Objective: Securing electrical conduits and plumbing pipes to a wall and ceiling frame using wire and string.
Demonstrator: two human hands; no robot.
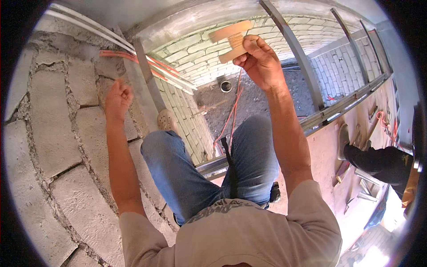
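Note:
My right hand (263, 62) is raised at the top middle, thumb and fingers closed on a flat, H-shaped string winder (229, 54). The winder looks wooden and has tan string (235, 41) wound round its narrow waist. On the left, my left hand (118, 100) is held up in front of the block wall (89, 133), its fingers pinched together. Whatever may be between those fingers is too small to make out. No line can be followed from the winder across to the left hand.
Metal beams (296, 53) frame an opening with a dirt floor and a pipe end (226, 86) below. White conduits (95, 29) and orange tubes (119, 54) run near my left hand. At right, another person's leg (378, 162) is on boards (327, 155) with scattered tools.

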